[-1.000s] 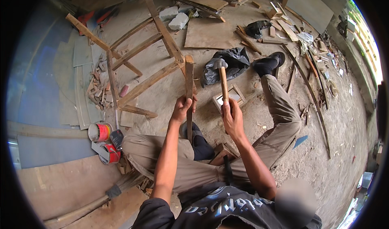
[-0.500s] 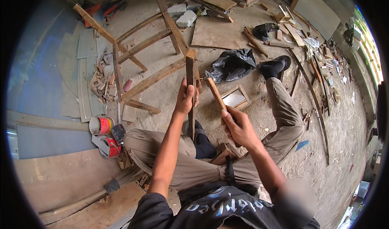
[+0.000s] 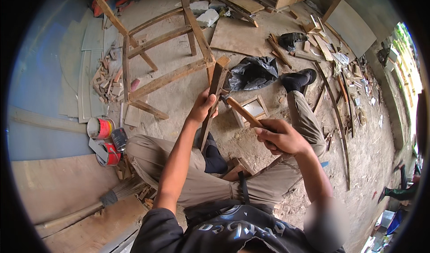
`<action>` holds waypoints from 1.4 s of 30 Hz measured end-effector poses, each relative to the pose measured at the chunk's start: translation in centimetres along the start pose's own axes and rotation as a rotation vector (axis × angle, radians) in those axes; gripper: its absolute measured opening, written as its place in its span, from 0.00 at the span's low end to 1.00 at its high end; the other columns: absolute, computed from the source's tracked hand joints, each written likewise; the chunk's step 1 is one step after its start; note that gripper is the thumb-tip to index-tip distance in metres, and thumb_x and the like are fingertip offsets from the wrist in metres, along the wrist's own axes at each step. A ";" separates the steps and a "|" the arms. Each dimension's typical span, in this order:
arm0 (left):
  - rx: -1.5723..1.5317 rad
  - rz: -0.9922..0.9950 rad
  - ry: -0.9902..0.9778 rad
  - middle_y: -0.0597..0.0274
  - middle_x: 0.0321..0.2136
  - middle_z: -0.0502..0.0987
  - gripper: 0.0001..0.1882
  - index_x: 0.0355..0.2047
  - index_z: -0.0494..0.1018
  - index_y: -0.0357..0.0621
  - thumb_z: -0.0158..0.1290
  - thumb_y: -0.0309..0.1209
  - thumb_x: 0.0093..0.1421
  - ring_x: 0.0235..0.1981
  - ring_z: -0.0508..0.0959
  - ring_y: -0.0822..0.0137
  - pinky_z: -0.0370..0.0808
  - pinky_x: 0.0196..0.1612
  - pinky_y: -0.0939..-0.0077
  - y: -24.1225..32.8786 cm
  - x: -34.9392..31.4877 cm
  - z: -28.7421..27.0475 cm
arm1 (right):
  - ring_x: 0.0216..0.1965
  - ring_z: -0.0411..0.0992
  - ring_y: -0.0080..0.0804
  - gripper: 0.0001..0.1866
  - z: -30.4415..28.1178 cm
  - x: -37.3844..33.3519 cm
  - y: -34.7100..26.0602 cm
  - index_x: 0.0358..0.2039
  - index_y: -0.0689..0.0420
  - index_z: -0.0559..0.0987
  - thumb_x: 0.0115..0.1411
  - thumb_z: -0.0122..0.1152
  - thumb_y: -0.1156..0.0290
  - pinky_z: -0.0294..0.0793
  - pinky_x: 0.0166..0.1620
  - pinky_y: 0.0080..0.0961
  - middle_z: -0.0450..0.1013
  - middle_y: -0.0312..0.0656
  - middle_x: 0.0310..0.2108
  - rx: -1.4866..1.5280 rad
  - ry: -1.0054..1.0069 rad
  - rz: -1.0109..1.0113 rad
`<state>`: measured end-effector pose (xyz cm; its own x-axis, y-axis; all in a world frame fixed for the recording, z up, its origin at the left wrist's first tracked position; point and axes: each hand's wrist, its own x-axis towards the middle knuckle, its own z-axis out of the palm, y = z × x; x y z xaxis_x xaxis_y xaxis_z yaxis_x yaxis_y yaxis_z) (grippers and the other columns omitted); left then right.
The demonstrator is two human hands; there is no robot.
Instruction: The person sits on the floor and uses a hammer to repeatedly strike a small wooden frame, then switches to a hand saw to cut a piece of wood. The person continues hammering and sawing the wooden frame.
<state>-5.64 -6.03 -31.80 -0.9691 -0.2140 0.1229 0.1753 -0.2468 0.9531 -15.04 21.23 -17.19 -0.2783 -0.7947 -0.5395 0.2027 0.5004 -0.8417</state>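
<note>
The wooden bar (image 3: pixel 217 79) now tips to the right and the hammer (image 3: pixel 242 111) sits lower, its head down beside the bar; a second ago we see the bar nearly upright and the hammer raised. Our left hand (image 3: pixel 203 107) wraps around the bar at mid-length, thumb facing us, while our right hand (image 3: pixel 283 137) closes around the hammer's wooden handle. The hammer's head is at the bar's right side, just above our left hand; whether the two touch, we cannot tell. The bar slants up in front of us, its lower end near our left foot (image 3: pixel 216 161).

Behind the hammer, we see a small wooden box (image 3: pixel 264 106) on the floor (image 3: pixel 286 181), with a black plastic bag (image 3: pixel 254 76) just beyond it. A large open wooden frame (image 3: pixel 168 82) stands beyond our left hand. Farther left we find red-labeled cans (image 3: pixel 109 154) beside a dark can (image 3: pixel 119 138), and a heap of wood scraps (image 3: pixel 109 82). A flat board (image 3: pixel 237 35) lies on the far floor, near pale blocks (image 3: pixel 208 18).
</note>
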 end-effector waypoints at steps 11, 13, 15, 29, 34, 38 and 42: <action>-0.036 -0.105 -0.206 0.73 0.19 0.66 0.37 0.54 0.69 0.36 0.57 0.58 0.59 0.16 0.69 0.80 0.71 0.18 0.82 -1.9 -1.2 2.1 | 0.17 0.62 0.17 0.17 -4.3 -2.2 -2.6 0.31 0.60 0.75 0.68 0.54 0.58 0.64 0.19 0.20 0.64 0.30 0.19 -0.328 -0.111 0.236; -0.023 -0.108 -0.176 0.73 0.19 0.66 0.36 0.49 0.70 0.37 0.56 0.59 0.58 0.17 0.70 0.81 0.72 0.19 0.83 -2.9 -1.5 2.3 | 0.16 0.60 0.17 0.17 -4.7 -2.7 -2.3 0.35 0.61 0.76 0.68 0.53 0.58 0.63 0.18 0.20 0.64 0.30 0.19 -0.271 -0.122 0.267; -0.011 -0.122 -0.157 0.72 0.20 0.67 0.33 0.36 0.71 0.39 0.55 0.63 0.57 0.22 0.72 0.80 0.74 0.25 0.82 -4.2 -1.8 1.9 | 0.15 0.58 0.16 0.18 -5.3 -3.4 -2.3 0.40 0.63 0.76 0.68 0.53 0.58 0.60 0.17 0.19 0.63 0.30 0.19 -0.158 -0.131 0.261; 0.754 -0.144 0.137 0.69 0.13 0.57 0.46 0.16 0.61 0.41 0.45 0.81 0.45 0.19 0.60 0.74 0.58 0.22 0.69 -11.7 -4.4 -7.5 | 0.15 0.54 0.14 0.22 -5.3 -7.1 2.1 0.57 0.61 0.64 0.71 0.48 0.59 0.51 0.13 0.14 0.57 0.31 0.23 0.527 -0.233 0.184; 0.970 -0.215 0.181 0.54 0.12 0.64 0.50 0.18 0.67 0.37 0.41 0.82 0.45 0.17 0.68 0.60 0.64 0.24 0.61 -12.5 -6.0 -8.5 | 0.18 0.53 0.14 0.19 -4.6 -4.7 2.3 0.52 0.58 0.67 0.73 0.44 0.56 0.48 0.15 0.13 0.57 0.29 0.24 0.335 -0.042 0.310; 1.114 -0.408 0.164 0.44 0.16 0.72 0.50 0.22 0.74 0.37 0.41 0.81 0.46 0.22 0.77 0.51 0.68 0.27 0.56 -11.9 -7.3 -8.9 | 0.16 0.50 0.13 0.21 -4.2 -2.7 3.1 0.48 0.59 0.68 0.71 0.46 0.52 0.47 0.15 0.15 0.55 0.26 0.22 0.185 -0.037 0.288; 1.030 -0.644 0.295 0.39 0.20 0.76 0.51 0.22 0.77 0.34 0.42 0.80 0.47 0.28 0.81 0.45 0.73 0.31 0.53 -12.3 -5.6 -4.7 | 0.16 0.51 0.13 0.17 -1.4 0.6 4.1 0.39 0.55 0.66 0.71 0.47 0.53 0.49 0.14 0.16 0.56 0.27 0.21 0.166 0.179 0.144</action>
<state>-1.55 -6.29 -45.49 -0.7288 -0.5657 -0.3857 -0.6625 0.4403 0.6061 -15.66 23.27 -20.96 -0.3939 -0.6386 -0.6610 0.3988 0.5292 -0.7489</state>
